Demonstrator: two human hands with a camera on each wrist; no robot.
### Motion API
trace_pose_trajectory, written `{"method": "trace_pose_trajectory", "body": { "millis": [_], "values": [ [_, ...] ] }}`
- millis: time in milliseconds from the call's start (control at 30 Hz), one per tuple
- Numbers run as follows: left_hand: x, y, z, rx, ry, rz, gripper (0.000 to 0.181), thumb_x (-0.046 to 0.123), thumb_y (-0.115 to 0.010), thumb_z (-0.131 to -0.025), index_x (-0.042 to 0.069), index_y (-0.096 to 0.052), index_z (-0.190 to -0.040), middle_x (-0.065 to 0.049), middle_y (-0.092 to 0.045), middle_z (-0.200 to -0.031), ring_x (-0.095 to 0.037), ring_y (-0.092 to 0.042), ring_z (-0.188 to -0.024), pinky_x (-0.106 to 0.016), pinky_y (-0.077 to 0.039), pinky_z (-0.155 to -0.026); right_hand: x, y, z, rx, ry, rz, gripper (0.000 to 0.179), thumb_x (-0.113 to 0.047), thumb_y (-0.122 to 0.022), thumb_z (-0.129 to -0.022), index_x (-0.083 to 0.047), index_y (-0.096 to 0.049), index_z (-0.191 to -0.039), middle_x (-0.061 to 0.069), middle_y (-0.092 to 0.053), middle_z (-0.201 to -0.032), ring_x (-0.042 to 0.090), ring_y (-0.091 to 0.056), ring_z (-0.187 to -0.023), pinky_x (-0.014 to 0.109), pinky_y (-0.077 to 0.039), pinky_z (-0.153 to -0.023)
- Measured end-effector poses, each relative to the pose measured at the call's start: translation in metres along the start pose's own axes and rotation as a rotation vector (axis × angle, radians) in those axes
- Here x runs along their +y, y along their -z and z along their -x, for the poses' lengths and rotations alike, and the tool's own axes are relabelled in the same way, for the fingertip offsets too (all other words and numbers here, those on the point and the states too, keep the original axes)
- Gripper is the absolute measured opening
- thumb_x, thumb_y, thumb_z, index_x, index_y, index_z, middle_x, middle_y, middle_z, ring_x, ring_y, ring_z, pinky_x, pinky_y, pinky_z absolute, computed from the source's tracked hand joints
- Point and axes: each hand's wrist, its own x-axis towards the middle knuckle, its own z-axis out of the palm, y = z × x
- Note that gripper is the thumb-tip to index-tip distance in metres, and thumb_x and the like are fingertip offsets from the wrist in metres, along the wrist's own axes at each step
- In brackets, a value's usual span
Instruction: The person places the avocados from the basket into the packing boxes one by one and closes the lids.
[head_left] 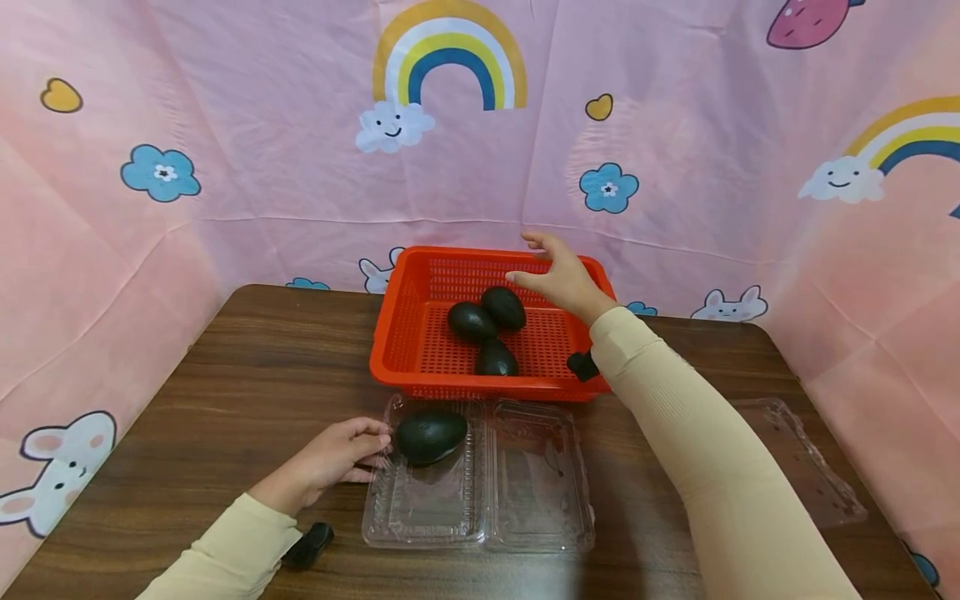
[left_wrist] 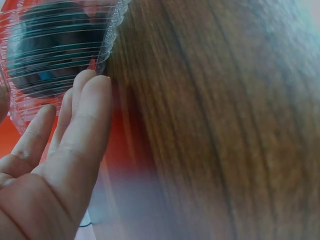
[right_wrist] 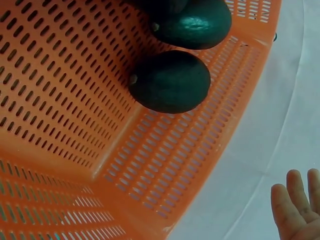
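Observation:
A clear plastic clamshell box [head_left: 427, 512] lies opened flat on the table, with one dark green avocado [head_left: 431, 437] in the far part of its left half. My left hand [head_left: 330, 462] is at the box's left side, its fingertips right at the wall beside the avocado. In the left wrist view those fingers [left_wrist: 87, 120] are nearly straight, and the avocado shows through the ridged plastic. My right hand [head_left: 558, 279] is over the right part of a red basket [head_left: 390, 333], fingers spread and holding nothing. Three avocados [head_left: 497, 358] lie inside the basket, left of that hand.
Another clear plastic piece [head_left: 795, 458] lies at the table's right, partly behind the right sleeve. Patterned pink cloth [head_left: 480, 183] hangs around the back and sides of the wooden table [head_left: 247, 400]. The basket stands close to the back cloth, directly behind the box.

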Motion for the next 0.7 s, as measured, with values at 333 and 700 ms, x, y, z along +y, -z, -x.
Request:
{"method": "trace_pose_trajectory", "body": {
  "millis": [333,700],
  "values": [
    [-0.001,0.000,0.000,-0.003,-0.005,-0.001,0.042,0.014,-0.049,-0.100,-0.015,-0.044,-0.129,-0.026,-0.056,-0.119,-0.024,-0.062,-0.096,-0.041,-0.056,-0.079,0.013,-0.005,-0.010,0.006,-0.047,0.015,0.074,-0.034,-0.073,-0.085,-0.019,-0.036,-0.148,0.009,-0.039,-0.149,0.027,-0.038,-0.134,0.050,-0.041,-0.103],
    [-0.002,0.000,0.000,-0.001,-0.012,-0.005,0.041,0.014,-0.049,-0.100,-0.015,-0.044,-0.129,-0.027,-0.055,-0.121,-0.024,-0.061,-0.096,-0.042,-0.056,-0.079,0.020,-0.008,-0.019,-0.007,-0.057,0.028,0.076,-0.032,-0.073,-0.086,-0.015,-0.035,-0.149,0.012,-0.038,-0.149,0.031,-0.037,-0.134,0.052,-0.040,-0.104]
  ]
}}
